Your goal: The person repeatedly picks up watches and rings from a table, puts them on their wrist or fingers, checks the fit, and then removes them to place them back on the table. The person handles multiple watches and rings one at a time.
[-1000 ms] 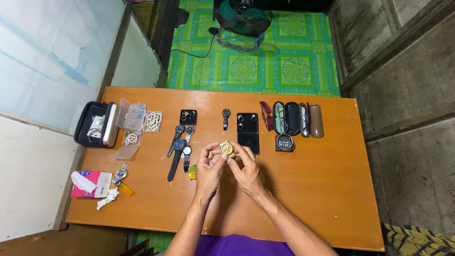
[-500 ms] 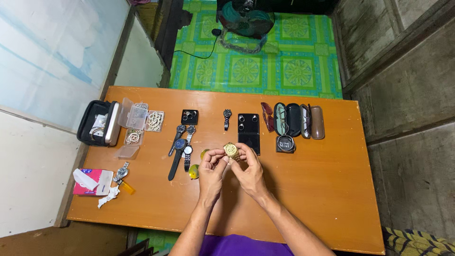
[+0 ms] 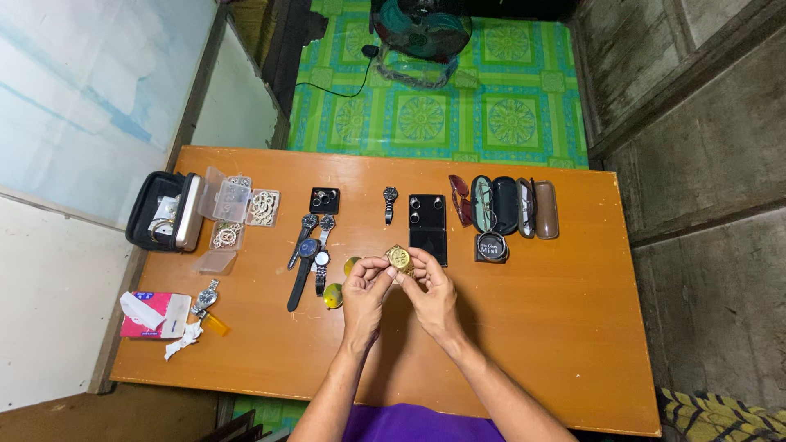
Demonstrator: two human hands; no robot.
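Both my hands are raised over the middle of the orange wooden table (image 3: pixel 557 327). My left hand (image 3: pixel 366 295) and my right hand (image 3: pixel 431 292) pinch a gold wristwatch (image 3: pixel 399 259) between their fingertips, its round face turned up. Just left of my left hand lie yellow-lensed sunglasses (image 3: pixel 337 286) and a row of several wristwatches (image 3: pixel 309 250). A black flat box (image 3: pixel 427 229) with two small pieces on it sits right behind the gold watch.
At the far left stand an open black case (image 3: pixel 160 211) and clear plastic boxes of jewellery (image 3: pixel 233 205). A pink tissue pack (image 3: pixel 151 315) and a silver watch (image 3: pixel 205 297) lie front left. Glasses cases (image 3: pixel 512 206) and a round tin (image 3: pixel 492 246) sit right of centre. A fan (image 3: pixel 422 29) stands on the green floor mat.
My hands keep the gold watch in the same spot above the table; the fingers shift slightly around it. Nothing else on the table has moved.
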